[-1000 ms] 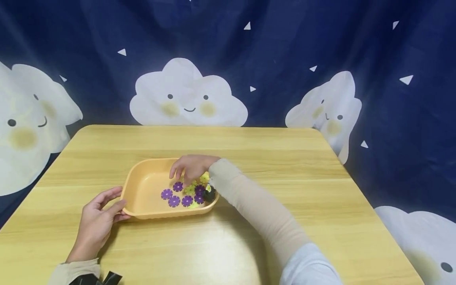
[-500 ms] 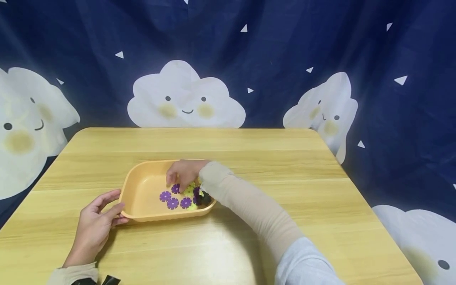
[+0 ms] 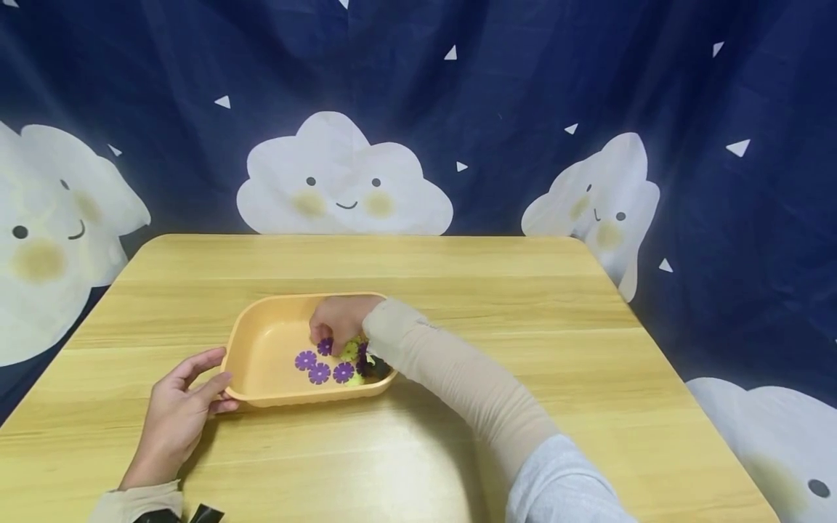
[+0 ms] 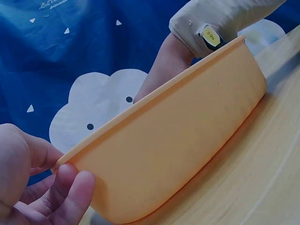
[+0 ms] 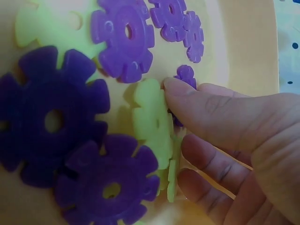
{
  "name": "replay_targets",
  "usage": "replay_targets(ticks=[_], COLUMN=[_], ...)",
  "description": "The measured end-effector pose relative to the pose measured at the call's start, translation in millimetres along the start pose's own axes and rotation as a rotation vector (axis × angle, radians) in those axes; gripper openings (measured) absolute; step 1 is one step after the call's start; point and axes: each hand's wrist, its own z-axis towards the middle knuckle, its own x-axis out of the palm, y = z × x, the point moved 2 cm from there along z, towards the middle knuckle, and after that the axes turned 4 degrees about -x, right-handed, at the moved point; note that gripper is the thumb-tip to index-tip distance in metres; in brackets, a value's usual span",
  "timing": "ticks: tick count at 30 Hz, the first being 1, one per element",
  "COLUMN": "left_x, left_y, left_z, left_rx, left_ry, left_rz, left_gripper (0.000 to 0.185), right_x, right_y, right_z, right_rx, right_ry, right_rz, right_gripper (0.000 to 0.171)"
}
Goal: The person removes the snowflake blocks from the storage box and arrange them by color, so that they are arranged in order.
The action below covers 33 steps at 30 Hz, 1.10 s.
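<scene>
The right hand is down inside the orange tray, fingers curled around a yellow-green snowflake disc, pinching it up on edge among the purple discs lying flat on the tray floor. The left hand rests on the worktop, thumb and fingertips gripping the tray's near-left corner.
</scene>
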Motion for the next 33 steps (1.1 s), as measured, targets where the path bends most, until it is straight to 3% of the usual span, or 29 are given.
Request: replay_targets(ticks=[10, 17, 28, 33], left_x=[-0.6, -5.3, 0.4, 0.8], left_y=[-0.2, 2.9, -0.9, -1.7], left_z=[-2.3, -7.8, -1.7, -1.7], left_rx=[-0.020, -0.047, -0.021, -0.025], left_ry=[-0.010, -0.012, -0.006, -0.010], left_rz=[0.011, 0.039, 0.031, 0.043], left_gripper=[0.031, 0.031, 0.032, 0.032], right_x=[3.6, 9.3, -4.7, -12.7], right_y=[3.2, 3.6, -5.8, -3.6], right_z=[-0.2, 1.4, -7.9, -16.2], right_rx=[0.026, -0.023, -0.089, -0.115], right_ry=[-0.008, -0.012, -0.096, -0.115], right_rz=[-0.061, -0.021, 0.030, 0.014], right_gripper=[0.033, 0.023, 0.018, 0.028])
